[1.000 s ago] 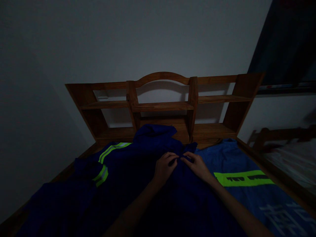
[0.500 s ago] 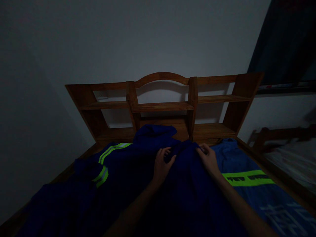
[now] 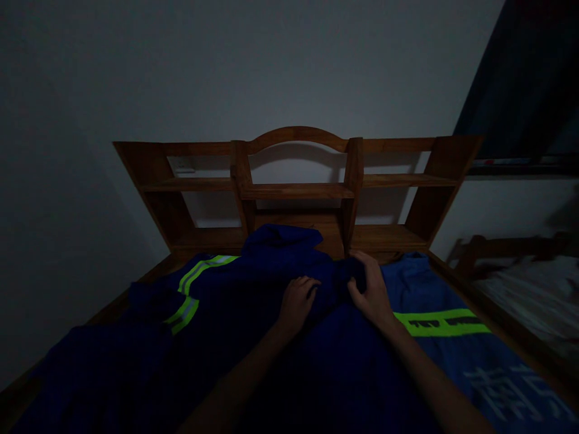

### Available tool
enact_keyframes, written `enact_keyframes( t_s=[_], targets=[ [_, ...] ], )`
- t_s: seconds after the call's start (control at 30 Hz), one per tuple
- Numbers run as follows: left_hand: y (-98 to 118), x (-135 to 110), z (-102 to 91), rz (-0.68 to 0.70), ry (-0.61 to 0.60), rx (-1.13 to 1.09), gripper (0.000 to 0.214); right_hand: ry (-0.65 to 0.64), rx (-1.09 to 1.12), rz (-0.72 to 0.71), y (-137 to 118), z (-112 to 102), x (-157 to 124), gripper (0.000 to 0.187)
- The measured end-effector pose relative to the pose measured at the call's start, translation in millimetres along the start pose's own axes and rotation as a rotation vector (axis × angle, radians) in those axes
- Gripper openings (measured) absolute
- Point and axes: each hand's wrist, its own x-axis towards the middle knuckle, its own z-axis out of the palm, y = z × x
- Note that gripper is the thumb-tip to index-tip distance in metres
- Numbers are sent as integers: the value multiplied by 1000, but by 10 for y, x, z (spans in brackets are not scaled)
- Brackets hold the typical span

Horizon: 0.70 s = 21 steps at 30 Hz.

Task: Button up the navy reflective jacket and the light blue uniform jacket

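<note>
A dark blue work jacket (image 3: 217, 325) with yellow-green and silver reflective bands lies spread across the bed, its hood or collar part (image 3: 283, 238) toward the headboard. On its right half rests my left hand (image 3: 296, 302), fingers curled and thumb close to them, apparently pinching the cloth. My right hand (image 3: 373, 295) is at the jacket's upper right edge. Its thumb and fingers are apart, with dark fabric in the gap between them. Dim light hides the folds under both hands.
Beside the jacket on the right lies a lighter blue garment (image 3: 420, 289) with a yellow-green band and pale printed characters. A wooden headboard with shelves (image 3: 296, 191) stands against the wall. Farther right are another wooden bed frame (image 3: 511, 246) and pale bedding (image 3: 538, 289).
My right hand has opened its thumb and fingers wider and shifted slightly left. The raised cloth between my hands has flattened. My left hand has closed its thumb toward its fingers.
</note>
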Motion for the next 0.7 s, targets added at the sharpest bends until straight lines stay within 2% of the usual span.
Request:
enact_keyframes(
  t_s=[0.1,0.23,0.4,0.7],
  targets=[
    [27,14,-39,13,34,-94,35,-237,45,-73,32,100,-43,57],
    [66,21,-64,75,-28,-211,49,-368,71,-58,188,232,-108,42],
    [76,11,-49,45,-89,-229,51,-381,88,1,266,271,-131,21],
    [170,4,-43,-10,-21,-104,20,-342,123,71,198,268,-127,12]
  ],
)
